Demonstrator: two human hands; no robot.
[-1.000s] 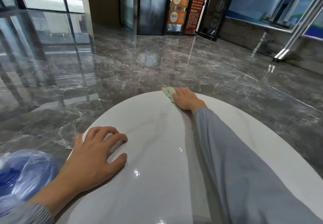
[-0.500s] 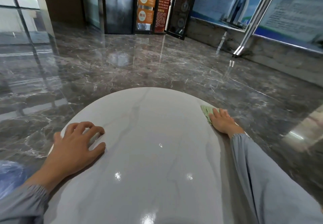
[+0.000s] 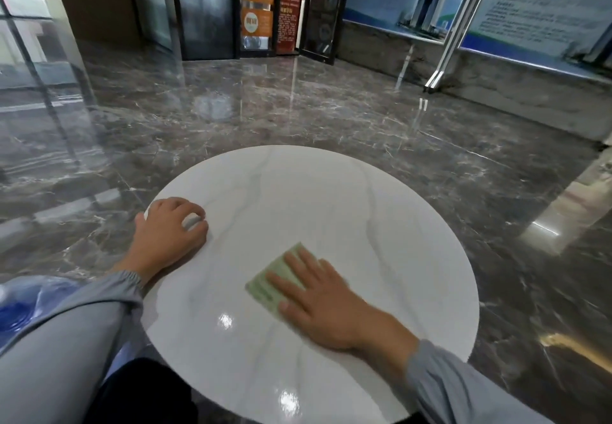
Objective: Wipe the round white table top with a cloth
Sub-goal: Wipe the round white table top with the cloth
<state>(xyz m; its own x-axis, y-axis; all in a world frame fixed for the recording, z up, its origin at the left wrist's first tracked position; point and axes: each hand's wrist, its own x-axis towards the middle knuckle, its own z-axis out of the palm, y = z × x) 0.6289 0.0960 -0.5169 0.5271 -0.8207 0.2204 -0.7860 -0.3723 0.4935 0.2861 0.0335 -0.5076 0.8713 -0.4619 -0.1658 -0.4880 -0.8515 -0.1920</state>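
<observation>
The pale green cloth [image 3: 276, 279] lay flat on the round white table top [image 3: 298, 198], pinned under the straight, spread fingers of the right hand [image 3: 326, 301], its far corner poking out beyond the fingertips. Well off to that hand's left, the left hand [image 3: 169, 228] rested at the table's rim, fingers loosely bent, holding nothing. Dark polished marble floor [image 3: 298, 109] surrounded the table.

The right hand [image 3: 326, 304] has swept the green cloth [image 3: 280, 279] from the bench's [image 3: 381, 211] far edge round its right side to the near middle.
</observation>
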